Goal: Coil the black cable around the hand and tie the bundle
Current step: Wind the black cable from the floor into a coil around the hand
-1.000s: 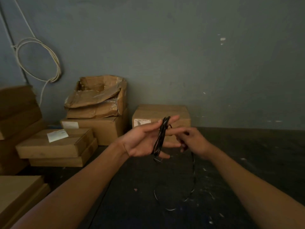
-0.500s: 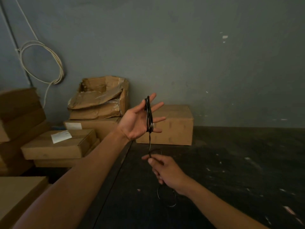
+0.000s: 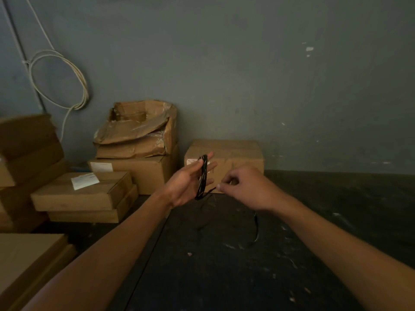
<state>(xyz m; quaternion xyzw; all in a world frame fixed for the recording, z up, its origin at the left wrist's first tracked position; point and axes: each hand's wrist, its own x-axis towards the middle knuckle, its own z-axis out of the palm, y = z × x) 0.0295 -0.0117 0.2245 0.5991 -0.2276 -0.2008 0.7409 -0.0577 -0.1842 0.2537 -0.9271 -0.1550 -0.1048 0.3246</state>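
Observation:
The black cable (image 3: 202, 176) is wound in several turns around the fingers of my left hand (image 3: 185, 187), which is held up with the palm turned right and the fingers spread. My right hand (image 3: 243, 187) is just right of it, thumb and forefinger pinched on the free strand that leaves the bottom of the coil. The loose tail of the cable (image 3: 256, 227) hangs below my right wrist and trails down over the dark table (image 3: 224, 277).
Cardboard boxes are stacked along the left: a torn open one (image 3: 137, 129) on a closed box, flat boxes (image 3: 83, 191) in front, and one box (image 3: 238, 158) behind my hands. A white cable loop (image 3: 60, 79) hangs on the grey wall.
My left hand dropped from its raised position. My right hand rose from below the coil up to its right side, carrying the free strand with it.

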